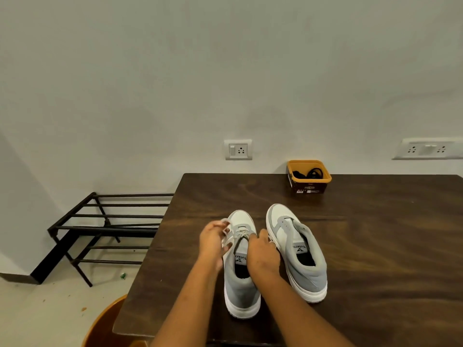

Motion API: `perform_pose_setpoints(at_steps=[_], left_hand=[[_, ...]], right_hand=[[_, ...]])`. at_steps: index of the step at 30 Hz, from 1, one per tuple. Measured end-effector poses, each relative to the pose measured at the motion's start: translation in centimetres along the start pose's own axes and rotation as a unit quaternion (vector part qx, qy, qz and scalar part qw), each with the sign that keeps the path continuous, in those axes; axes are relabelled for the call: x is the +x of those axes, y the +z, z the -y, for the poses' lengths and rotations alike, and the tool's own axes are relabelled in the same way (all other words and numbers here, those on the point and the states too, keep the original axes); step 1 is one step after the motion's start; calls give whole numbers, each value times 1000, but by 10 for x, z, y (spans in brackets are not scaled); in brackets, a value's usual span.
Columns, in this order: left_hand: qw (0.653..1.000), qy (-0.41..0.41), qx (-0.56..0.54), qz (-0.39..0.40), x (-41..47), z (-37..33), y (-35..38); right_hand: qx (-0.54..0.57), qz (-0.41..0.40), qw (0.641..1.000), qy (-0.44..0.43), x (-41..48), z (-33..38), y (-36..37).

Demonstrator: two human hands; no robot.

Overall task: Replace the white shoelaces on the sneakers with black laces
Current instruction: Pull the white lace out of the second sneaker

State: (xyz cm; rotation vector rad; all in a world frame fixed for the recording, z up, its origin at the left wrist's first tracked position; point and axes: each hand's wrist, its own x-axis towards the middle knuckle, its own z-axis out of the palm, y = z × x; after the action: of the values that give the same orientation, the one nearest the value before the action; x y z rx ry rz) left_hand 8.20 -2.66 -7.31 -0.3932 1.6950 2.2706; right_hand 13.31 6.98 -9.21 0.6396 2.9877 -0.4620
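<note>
Two grey and white sneakers stand side by side on the dark wooden table (375,246), toes pointing away from me. The left sneaker (241,284) still carries a white lace (241,232) across its lower eyelets. My left hand (213,237) is at that shoe's left side and pinches a strand of the white lace. My right hand (261,251) rests on the shoe's tongue with its fingers curled at the lacing. The right sneaker (298,249) shows no lace. Black laces (309,173) lie in a yellow tub (308,177) at the table's far edge.
A black metal shoe rack (105,229) stands on the floor to the left of the table. An orange stool (105,324) sits at the table's near left corner. Wall sockets (238,149) are behind the table.
</note>
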Motion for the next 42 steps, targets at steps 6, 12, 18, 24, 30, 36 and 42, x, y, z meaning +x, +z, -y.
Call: perform_pose_setpoints(at_steps=[6,12,18,24,30,36,42], left_hand=[[998,-21,19,-64,10,-54,-43],[730,-105,675,-35,12,-33,-84],[788,87,607,52,-1,3,-42],[808,144,571,13,-13,35,-9],[822,165,539,-78,-15,44,0],[834,147,521,-110,-12,50,0],[812,161,550,-114,-12,52,1]], right_hand=[[-2,1,1000,6,0,-1,-1],[72,-15,997,20,4,1,5],[34,-17,999,-38,10,-2,1],[-8,-3,995,-103,25,-7,-1],[-7,-42,989,-139,27,-8,4],[100,-23,983,-151,24,-9,1],[561,51,825,-30,27,-23,-36]])
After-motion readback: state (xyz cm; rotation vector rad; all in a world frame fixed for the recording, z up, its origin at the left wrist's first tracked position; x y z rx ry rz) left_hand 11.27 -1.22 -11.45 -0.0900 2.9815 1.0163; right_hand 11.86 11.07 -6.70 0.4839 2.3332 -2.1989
